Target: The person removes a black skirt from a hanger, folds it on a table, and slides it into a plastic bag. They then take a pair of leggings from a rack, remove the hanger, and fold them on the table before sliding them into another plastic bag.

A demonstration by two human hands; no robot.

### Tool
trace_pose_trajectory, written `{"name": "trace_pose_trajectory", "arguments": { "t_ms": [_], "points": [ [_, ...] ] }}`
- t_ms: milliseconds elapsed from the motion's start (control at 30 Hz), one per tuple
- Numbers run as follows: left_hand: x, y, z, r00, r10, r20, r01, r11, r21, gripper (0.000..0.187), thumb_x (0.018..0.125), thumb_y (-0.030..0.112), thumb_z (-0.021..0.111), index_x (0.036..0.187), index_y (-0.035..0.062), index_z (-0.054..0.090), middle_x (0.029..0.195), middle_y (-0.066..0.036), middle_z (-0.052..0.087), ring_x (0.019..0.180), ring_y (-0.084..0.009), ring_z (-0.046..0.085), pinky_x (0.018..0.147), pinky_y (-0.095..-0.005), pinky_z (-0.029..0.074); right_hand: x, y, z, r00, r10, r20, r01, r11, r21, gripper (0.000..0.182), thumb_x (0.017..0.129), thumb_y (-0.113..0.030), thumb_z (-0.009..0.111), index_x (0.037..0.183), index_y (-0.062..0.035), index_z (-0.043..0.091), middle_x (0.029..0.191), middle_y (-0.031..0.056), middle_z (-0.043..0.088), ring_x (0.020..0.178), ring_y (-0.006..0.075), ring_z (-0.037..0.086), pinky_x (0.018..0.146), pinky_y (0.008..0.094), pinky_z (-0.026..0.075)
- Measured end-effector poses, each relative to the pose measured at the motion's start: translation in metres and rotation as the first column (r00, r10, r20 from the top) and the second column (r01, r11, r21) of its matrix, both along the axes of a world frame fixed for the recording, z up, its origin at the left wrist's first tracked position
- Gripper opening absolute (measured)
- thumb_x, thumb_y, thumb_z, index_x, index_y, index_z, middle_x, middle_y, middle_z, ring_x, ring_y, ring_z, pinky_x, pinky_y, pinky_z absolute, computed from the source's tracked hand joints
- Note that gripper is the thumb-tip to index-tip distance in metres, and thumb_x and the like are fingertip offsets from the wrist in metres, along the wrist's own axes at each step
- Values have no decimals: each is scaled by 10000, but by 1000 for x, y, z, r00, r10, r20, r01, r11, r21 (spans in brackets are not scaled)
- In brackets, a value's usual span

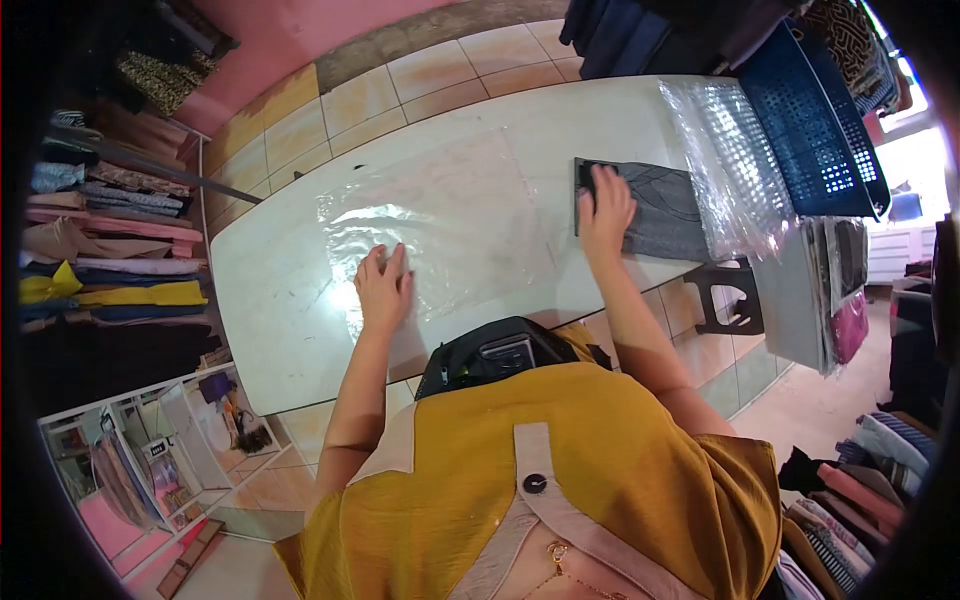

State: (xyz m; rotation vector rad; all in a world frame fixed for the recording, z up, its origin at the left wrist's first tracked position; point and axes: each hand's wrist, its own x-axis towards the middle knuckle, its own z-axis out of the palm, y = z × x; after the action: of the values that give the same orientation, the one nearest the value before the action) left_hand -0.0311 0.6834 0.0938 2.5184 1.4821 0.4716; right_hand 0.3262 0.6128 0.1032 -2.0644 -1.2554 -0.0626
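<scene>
A flat clear plastic bag (470,220) lies spread across the white table (270,280). On its near left part rests my left hand (385,290), fingers apart and holding nothing. To the right is a folded dark grey garment (660,205) with curved stitching, perhaps jeans. My right hand (607,215) lies over the garment's left end, thumb and fingers apart. Something black (592,170) shows at the fingertips there; I cannot make out what it is. More clear plastic bags (725,160) lie in a stack at the right, overlapping the garment's right end.
A blue perforated basket (810,120) stands tilted at the table's right end. Below the near edge is a dark plastic stool (730,300). Shelves of folded clothes (120,240) line the left, and packed garments (840,290) hang on the right. A black waist bag (505,355) sits at my waist.
</scene>
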Motion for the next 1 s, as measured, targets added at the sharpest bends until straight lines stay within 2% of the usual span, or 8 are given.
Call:
{"name": "trace_pose_trajectory", "arguments": {
  "t_ms": [167, 267, 500, 600, 700, 800, 933, 1000],
  "points": [
    [-41, 17, -7, 992, 86, -88, -88, 996, -20, 426, 773, 132, 587, 1192, 196, 547, 1265, -93, 453, 1226, -303, 375, 969, -567, 283, 44, 7, -30, 930, -367, 6, 340, 854, -393, 614, 902, -487, 434, 1407, -162, 308, 1451, 244, 227, 1365, 406, 143, 1025, 662, 85],
    [-56, 16, -6, 930, 221, -293, -202, 975, 95, 423, 782, 126, 568, 1200, 183, 544, 1303, -104, 443, 1241, -338, 366, 1004, -512, 286, 31, 9, -35, 987, -97, 125, 141, 895, -424, 650, 878, -503, 463, 1408, -160, 309, 1461, 227, 218, 1363, 407, 151, 1020, 665, 109],
    [24, 0, -7, 953, 45, 299, -71, 994, 77, 396, 775, 39, 598, 1163, 105, 566, 1218, -161, 511, 1149, -343, 464, 971, -432, 370, 55, -27, -7, 585, 805, 98, -701, 563, -439, 552, 805, -383, 616, 1290, -159, 480, 1405, 171, 344, 1318, 343, 290, 1040, 559, 235],
    [105, -21, 18, 829, 156, 537, 123, 886, -448, 396, 815, 86, 593, 1204, 50, 526, 1082, -149, 598, 963, -257, 595, 817, -358, 475, 70, -39, -3, 904, 409, 123, -413, 910, 13, 428, 780, -226, 675, 1163, -90, 541, 1194, 169, 544, 1095, 359, 512, 906, 432, 408],
    [167, -37, 13, 852, 185, 491, 239, 695, -678, 473, 859, 182, 590, 1283, 24, 455, 1114, -117, 593, 849, -185, 623, 773, -305, 487, 94, -48, -8, 910, -99, -402, -14, 963, -269, 428, 803, -254, 659, 1146, -32, 533, 1099, 192, 590, 973, 366, 575, 846, 421, 448],
    [222, -49, 13, 867, 434, 247, 25, 456, -889, 543, 857, 237, 607, 1298, -14, 413, 1055, -139, 601, 820, -180, 621, 714, -294, 495, 91, -45, 1, 947, -55, -317, -81, 913, -401, 554, 751, -325, 707, 1155, 6, 519, 998, 227, 625, 920, 370, 608, 801, 409, 476],
    [243, -47, -8, 889, 395, 234, -105, 670, -735, 510, 791, 223, 683, 1167, -47, 468, 962, -194, 614, 779, -203, 638, 647, -303, 505, 95, -27, -3, 955, 32, -294, -189, 830, -524, 639, 689, -314, 749, 1169, 27, 503, 1014, 259, 613, 954, 388, 597, 823, 431, 469],
    [248, -47, -3, 686, 647, 332, 73, 394, -916, 444, 767, 149, 708, 1109, 8, 462, 908, -128, 583, 733, -184, 596, 600, -288, 490, 97, -20, -5, 936, 72, -345, -265, 789, -555, 631, 692, -289, 744, 1173, 35, 495, 1030, 264, 605, 953, 398, 594, 829, 437, 467]
  ]
}}
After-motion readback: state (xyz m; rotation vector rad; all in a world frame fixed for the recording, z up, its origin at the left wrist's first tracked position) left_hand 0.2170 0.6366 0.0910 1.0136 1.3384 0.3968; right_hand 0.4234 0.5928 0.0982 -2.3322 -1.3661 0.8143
